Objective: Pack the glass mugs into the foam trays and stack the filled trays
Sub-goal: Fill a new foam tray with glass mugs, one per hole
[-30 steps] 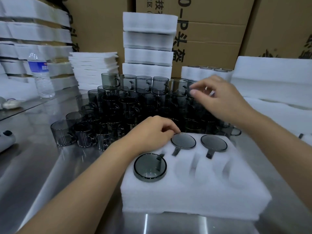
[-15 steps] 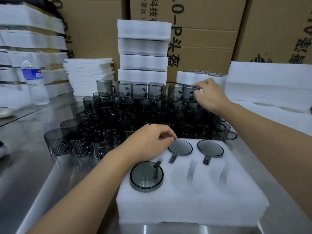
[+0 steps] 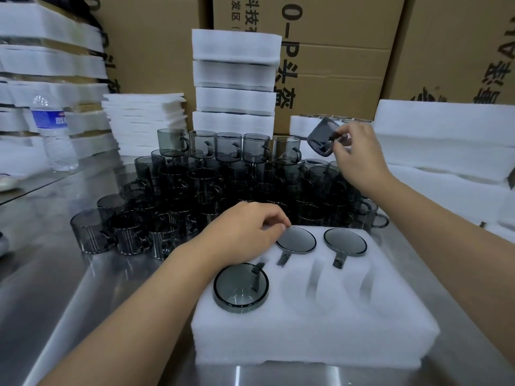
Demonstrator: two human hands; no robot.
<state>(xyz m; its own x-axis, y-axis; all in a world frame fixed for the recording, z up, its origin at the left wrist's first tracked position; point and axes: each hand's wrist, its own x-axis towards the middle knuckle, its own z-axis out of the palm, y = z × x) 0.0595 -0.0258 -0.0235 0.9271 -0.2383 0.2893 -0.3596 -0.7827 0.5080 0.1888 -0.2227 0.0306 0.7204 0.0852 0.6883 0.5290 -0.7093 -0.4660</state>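
Observation:
A white foam tray (image 3: 320, 341) lies on the steel table in front of me, with three smoky grey glass mugs seated in its pockets: one at the front left (image 3: 241, 287) and two in the back row (image 3: 296, 240), (image 3: 345, 241). My left hand (image 3: 245, 232) rests with curled fingers on the tray's back left corner, its fingertips at the rim of the nearest back mug. My right hand (image 3: 355, 154) pinches the handle of a tilted grey mug (image 3: 320, 137), lifted above the pile of stacked mugs (image 3: 223, 174) behind the tray.
A stack of filled foam trays (image 3: 235, 79) stands behind the pile against cardboard boxes (image 3: 348, 51). Foam sheets (image 3: 145, 121) and a water bottle (image 3: 54, 132) are at the left, more foam trays (image 3: 446, 140) at the right.
My right hand reached to the back right of the pile, took a mug by its handle and lifted it, tilted, off the top row. My left hand stayed on the tray.

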